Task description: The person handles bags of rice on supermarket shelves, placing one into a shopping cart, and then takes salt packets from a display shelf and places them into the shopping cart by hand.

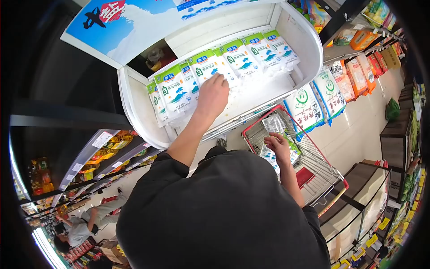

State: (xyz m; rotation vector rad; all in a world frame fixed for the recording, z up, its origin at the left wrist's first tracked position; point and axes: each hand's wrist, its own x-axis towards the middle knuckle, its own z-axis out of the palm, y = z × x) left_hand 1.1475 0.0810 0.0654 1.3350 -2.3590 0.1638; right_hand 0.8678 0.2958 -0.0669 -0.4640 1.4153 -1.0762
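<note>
A row of white and green salt packets [242, 57] leans against the back of a white display bin [134, 96]. My left hand [214, 92] reaches into the bin, its fingers bent and closed at the lower front of one salt packet [204, 64]; the fingertips are partly hidden. Over the shopping cart [309, 148], my right hand [278, 147] hangs with loosely curled fingers spread apart and nothing visible in them. Below it, more white and green packets [293, 154] lie in the cart basket, partly covered by the hand and forearm.
Rice bags [304, 110] stand on the floor right of the bin. Shelves with bottles of yellow oil [109, 145] run along the left. Another person [83, 226] is at the lower left. Wooden display stands [358, 179] line the right side.
</note>
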